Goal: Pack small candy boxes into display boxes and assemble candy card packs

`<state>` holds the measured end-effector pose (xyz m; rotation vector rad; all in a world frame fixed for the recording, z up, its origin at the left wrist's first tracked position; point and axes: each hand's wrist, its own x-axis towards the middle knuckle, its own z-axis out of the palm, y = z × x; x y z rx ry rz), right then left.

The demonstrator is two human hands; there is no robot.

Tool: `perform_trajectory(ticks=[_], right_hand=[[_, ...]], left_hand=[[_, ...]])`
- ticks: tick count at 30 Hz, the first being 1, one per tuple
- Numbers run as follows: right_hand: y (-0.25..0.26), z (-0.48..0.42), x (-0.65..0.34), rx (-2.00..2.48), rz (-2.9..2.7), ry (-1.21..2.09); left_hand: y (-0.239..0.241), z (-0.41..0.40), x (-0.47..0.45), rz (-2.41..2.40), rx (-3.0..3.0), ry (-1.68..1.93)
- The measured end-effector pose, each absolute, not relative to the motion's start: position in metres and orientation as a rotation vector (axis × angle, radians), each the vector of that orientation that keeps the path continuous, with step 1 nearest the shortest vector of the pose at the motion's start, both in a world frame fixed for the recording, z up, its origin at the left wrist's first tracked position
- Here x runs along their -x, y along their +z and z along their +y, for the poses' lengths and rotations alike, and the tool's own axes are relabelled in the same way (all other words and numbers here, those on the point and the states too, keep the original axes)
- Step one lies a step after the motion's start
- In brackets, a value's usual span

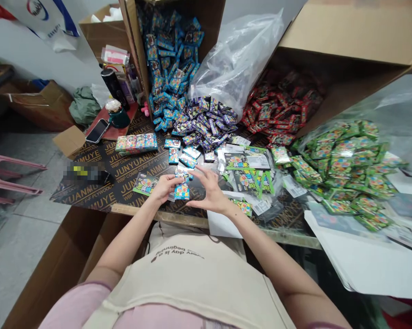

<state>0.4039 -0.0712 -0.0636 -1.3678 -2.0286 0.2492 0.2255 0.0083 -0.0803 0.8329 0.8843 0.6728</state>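
Between thumb and fingers, my left hand (167, 187) grips a small blue candy packet (182, 189) near the table's front edge. Just to its right, my right hand (211, 189) has thumb and fingers spread apart and holds nothing. Beyond the hands lie a few loose blue packets (188, 160). A flat black-and-green printed pouch (146, 183) rests left of my left hand. More black-and-green pouches (238, 161) in clear plastic lie past my right hand, and a green packet (243, 207) sits beside my right wrist.
Tipped cardboard boxes (350, 32) at the back spill blue (175, 77), purple (209, 121) and red packets (274, 109). Green packets (350, 160) are heaped at right, by white sheets (370, 260). A row of packets (136, 142), a phone (97, 131) and a jar (117, 116) stand left.
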Motion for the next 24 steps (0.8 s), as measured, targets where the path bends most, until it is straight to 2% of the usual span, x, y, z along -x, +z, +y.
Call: perform_trajectory(ticks=[4,7,12,14,18,24], right_hand=[[-0.067,-0.07,-0.4,1.297,-2.1,0.325],[-0.074,-0.071,-0.41,1.399,-1.972,0.309],[-0.096,-0.072,-0.423,1.473,-2.003,0.387],[-0.107,-0.071,-0.42,1.492,-2.034,0.36],[-0.12,-0.072,-0.409,1.58,-1.981,0.233],[-0.111,-0.079,-0.408,1.399,-1.959,0.438]], left_hand=[[-0.083,0.005,-0.22,0.886,-1.098,0.603],[-0.086,0.015,-0.192,0.867,-1.628,0.591],[-0.104,0.03,-0.154,0.877,-2.466,0.132],[-0.113,0.03,-0.155,0.878,-2.569,0.092],[-0.118,0.026,-0.166,0.9,-2.609,0.271],[-0.11,0.023,-0.173,0.891,-2.574,0.391]])
